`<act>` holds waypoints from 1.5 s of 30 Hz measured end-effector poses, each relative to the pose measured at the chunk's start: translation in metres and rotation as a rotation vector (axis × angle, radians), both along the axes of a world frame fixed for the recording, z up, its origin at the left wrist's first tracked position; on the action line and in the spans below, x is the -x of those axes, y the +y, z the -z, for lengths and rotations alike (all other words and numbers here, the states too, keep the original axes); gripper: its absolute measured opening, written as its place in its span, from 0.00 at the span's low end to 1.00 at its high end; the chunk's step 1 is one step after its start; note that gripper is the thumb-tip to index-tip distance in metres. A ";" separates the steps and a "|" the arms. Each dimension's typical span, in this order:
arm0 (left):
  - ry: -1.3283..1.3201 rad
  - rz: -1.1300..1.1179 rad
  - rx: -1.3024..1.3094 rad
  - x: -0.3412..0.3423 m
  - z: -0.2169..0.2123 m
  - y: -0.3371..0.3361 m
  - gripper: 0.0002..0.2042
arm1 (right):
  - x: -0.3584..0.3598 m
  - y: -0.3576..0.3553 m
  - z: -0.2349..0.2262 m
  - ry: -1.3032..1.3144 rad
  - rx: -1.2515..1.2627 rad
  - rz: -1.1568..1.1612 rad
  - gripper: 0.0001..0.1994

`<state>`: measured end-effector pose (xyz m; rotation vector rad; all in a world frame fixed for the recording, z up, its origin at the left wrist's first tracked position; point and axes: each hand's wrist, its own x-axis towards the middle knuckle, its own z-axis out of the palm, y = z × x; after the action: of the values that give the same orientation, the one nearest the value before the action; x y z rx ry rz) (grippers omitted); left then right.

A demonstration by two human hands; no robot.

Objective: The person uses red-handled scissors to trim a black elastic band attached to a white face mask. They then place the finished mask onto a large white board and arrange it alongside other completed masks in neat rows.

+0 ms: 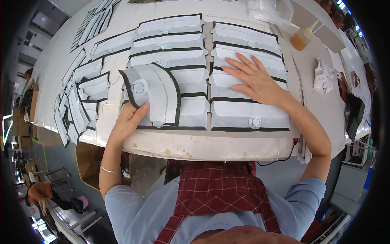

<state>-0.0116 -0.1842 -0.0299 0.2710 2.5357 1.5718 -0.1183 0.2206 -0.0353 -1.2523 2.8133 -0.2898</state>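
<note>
My left hand (129, 123) pinches the lower left edge of a pale fabric panel (160, 91) with black trim and a round clear disc on it. The panel is lifted and curved, over the near end of the left column. Fingers spread, my right hand (256, 79) lies on the right column of similar panels, covering part of the middle ones. The nearest panel there (231, 114) shows its round disc by the lower black edge. Panels in the left column (178, 23) overlap in a row running away from me.
A loose pile of panels (77, 107) lies at the table's left, with a fanned stack (93, 20) behind it. At the far right stand a bottle of amber liquid (302, 38) and a crumpled white cloth (325, 76). A black cable (280, 160) hangs at the front edge.
</note>
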 end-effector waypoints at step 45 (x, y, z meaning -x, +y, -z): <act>0.081 -0.384 -0.273 0.194 0.038 0.015 0.34 | 0.035 0.044 0.003 0.276 0.183 0.063 0.16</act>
<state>-0.2059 -0.1690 -0.0676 -0.1381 2.5396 2.0890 -0.1531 0.2647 -0.0387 -1.3342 3.1262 -0.4164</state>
